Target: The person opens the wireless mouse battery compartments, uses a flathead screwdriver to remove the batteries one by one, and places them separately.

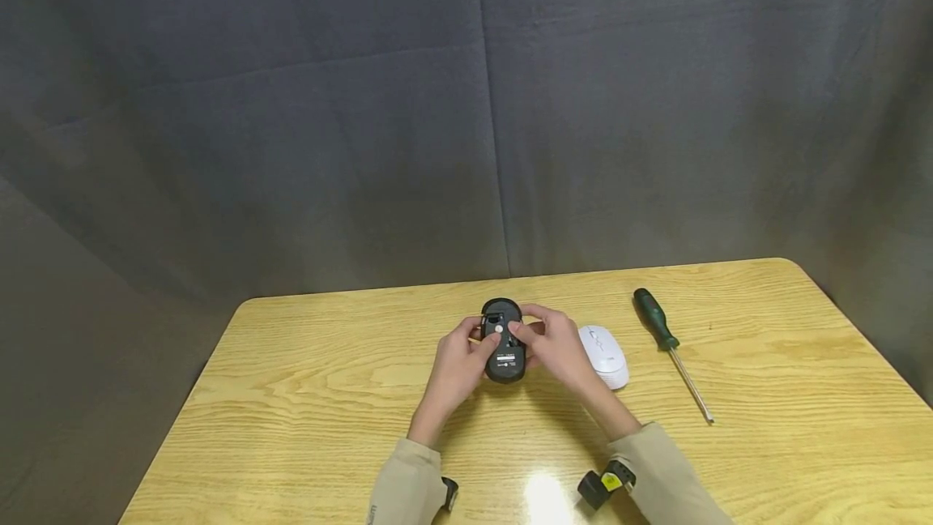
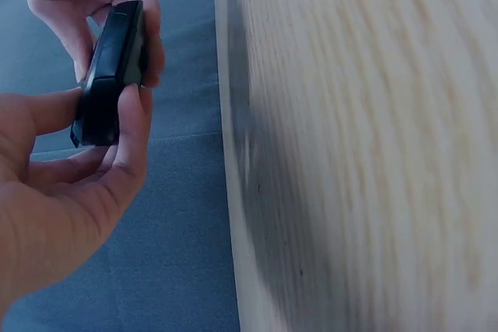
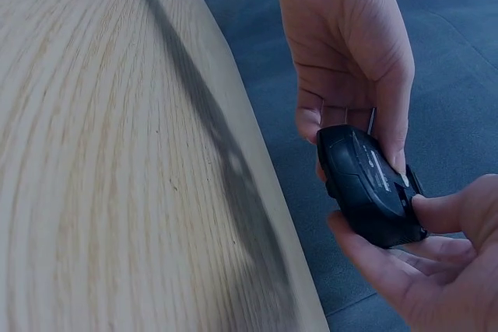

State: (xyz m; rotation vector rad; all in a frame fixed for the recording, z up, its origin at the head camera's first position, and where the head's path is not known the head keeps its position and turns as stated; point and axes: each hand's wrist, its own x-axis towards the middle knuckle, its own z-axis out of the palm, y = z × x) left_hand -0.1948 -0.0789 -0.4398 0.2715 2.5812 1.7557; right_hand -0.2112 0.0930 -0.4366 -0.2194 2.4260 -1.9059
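A black computer mouse (image 1: pixel 504 367) is held above the table with its underside, which bears a printed label, turned up in the head view. My left hand (image 1: pixel 457 361) grips its left side, thumb on the underside. On the opposite side my right hand (image 1: pixel 560 347) holds it, with the thumb pressed to the underside and the other fingers beneath. A dark recess (image 1: pixel 496 319) shows in the underside near the far end. In the right wrist view, a thin black piece (image 3: pixel 415 179) stands up from the mouse (image 3: pixel 354 180) beside both thumbs.
A white mouse (image 1: pixel 603 356) lies on the wooden table (image 1: pixel 313 395) just right of my right hand. Farther right lies a screwdriver (image 1: pixel 658 321) with a dark green handle, its shaft angled toward the near right. A grey curtain (image 1: pixel 328 144) hangs behind the table's far edge.
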